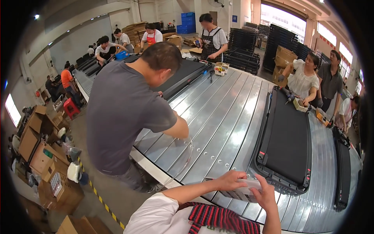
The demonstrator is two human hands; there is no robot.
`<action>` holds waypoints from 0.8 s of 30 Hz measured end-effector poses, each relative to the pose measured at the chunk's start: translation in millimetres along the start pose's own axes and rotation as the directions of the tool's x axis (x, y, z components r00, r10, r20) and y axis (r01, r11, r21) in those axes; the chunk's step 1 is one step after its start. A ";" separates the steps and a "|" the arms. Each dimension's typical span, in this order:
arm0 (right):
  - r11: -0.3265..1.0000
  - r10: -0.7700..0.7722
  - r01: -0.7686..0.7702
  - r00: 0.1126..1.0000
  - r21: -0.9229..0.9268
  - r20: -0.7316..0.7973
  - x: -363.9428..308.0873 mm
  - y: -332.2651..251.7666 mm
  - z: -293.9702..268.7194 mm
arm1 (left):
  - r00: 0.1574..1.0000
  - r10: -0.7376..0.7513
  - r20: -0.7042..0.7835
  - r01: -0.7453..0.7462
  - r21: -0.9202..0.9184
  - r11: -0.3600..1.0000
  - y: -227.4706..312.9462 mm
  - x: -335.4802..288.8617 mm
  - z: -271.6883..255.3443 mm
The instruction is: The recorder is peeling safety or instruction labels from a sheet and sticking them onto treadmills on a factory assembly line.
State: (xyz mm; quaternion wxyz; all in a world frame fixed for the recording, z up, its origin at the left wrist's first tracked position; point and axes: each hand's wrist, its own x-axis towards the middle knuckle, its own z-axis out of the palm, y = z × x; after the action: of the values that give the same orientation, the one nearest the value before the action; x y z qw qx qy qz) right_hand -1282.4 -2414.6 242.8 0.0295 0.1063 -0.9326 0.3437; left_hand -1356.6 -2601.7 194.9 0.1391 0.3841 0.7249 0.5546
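Near the front edge of the metal-slatted table, my left hand (232, 181) is closed on the upper edge of a translucent plastic piece (242, 192). It looks like a thin bag or sheet with darker bands lower down; its exact kind cannot be made out. My right hand (265, 192) grips the same piece at its right side, thumb and fingers bent around it. Just beyond my hands lies a long black framed panel (287, 144) with a dark fabric-like surface and small red marks at its near corners.
The slatted metal conveyor table (210, 117) stretches away. A co-worker in a grey shirt (124, 105) leans over it at my left. Another black panel (342, 171) lies at the right. Several people stand around the far sides. Cardboard boxes (58, 191) crowd the left floor.
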 end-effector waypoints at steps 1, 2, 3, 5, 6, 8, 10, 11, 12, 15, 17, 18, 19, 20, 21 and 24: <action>1.000 0.015 -0.015 1.000 0.008 -0.001 -4.5 2.6 -1.2 | 1.000 -0.009 0.014 0.009 -0.005 1.000 2.1 0.5 2.8; 1.000 -0.024 0.024 1.000 0.015 -0.003 -7.3 4.1 -4.1 | 0.991 -0.094 0.094 0.103 -0.099 0.990 3.7 1.0 4.4; 0.998 -0.057 0.057 0.998 0.019 -0.009 -9.7 5.6 -7.5 | 0.968 -0.169 0.186 0.204 -0.184 0.962 5.1 2.7 5.3; 0.995 -0.070 0.073 0.997 0.073 -0.044 -15.9 11.0 -10.9 | 0.938 -0.190 0.290 0.234 -0.123 0.964 11.5 6.4 6.6; 0.993 -0.079 0.081 0.997 0.083 -0.027 -16.1 11.6 -12.5 | 0.896 -0.275 0.348 0.310 -0.049 0.949 10.2 5.8 6.7; 0.994 -0.043 0.048 0.998 0.095 -0.049 -14.5 16.9 -11.2 | 0.825 -0.344 0.448 0.362 0.047 0.931 2.2 7.5 10.9; 0.999 0.005 -0.007 0.998 0.040 0.061 -6.9 27.2 -7.2 | 0.862 -0.353 0.364 0.356 0.062 0.932 -12.1 12.6 15.3; 0.998 0.041 -0.042 0.999 0.039 0.033 -5.9 37.0 -6.4 | 0.849 -0.340 0.404 0.343 0.068 0.937 -22.7 17.4 19.1; 0.991 0.019 -0.014 0.999 0.136 -0.030 -4.6 47.9 -5.4 | 0.848 -0.352 0.396 0.325 0.137 0.936 -36.2 22.2 23.4; 0.974 -0.057 0.116 0.957 0.194 -0.286 3.3 79.6 -15.5 | 0.923 -0.214 0.320 0.158 0.192 0.968 -58.4 29.8 35.4; 0.928 0.034 0.143 0.887 0.345 -0.460 8.9 107.8 -25.1 | 0.875 -0.314 0.368 0.249 0.214 0.944 -63.4 36.3 31.9; 0.861 0.209 0.032 0.888 0.508 -0.410 11.3 119.3 -28.5 | 0.858 -0.340 0.384 0.280 0.204 0.938 -68.1 41.1 29.7; 0.755 0.367 -0.071 0.869 0.652 -0.331 16.2 130.9 -32.4 | 0.848 -0.349 0.399 0.290 0.202 0.935 -69.9 45.9 26.5; 0.623 0.443 -0.109 0.865 0.774 -0.235 24.6 143.6 -35.7 | 0.857 -0.333 0.394 0.245 0.258 0.935 -72.8 53.2 22.7; 0.614 0.458 -0.120 0.859 0.780 -0.228 32.8 156.0 -36.6 | 0.865 -0.315 0.389 0.198 0.312 0.929 -76.5 60.3 19.1; 0.559 0.562 -0.321 0.825 0.764 -0.064 64.7 193.7 -33.2 | 0.879 -0.276 0.390 0.095 0.424 0.901 -93.6 82.4 12.0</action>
State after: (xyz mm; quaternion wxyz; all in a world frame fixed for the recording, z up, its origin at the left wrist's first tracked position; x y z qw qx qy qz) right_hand -1388.5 -2261.1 153.4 0.0383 -0.1849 -0.6979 0.6908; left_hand -1441.7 -2543.1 123.9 0.2732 0.4466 0.8046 0.2803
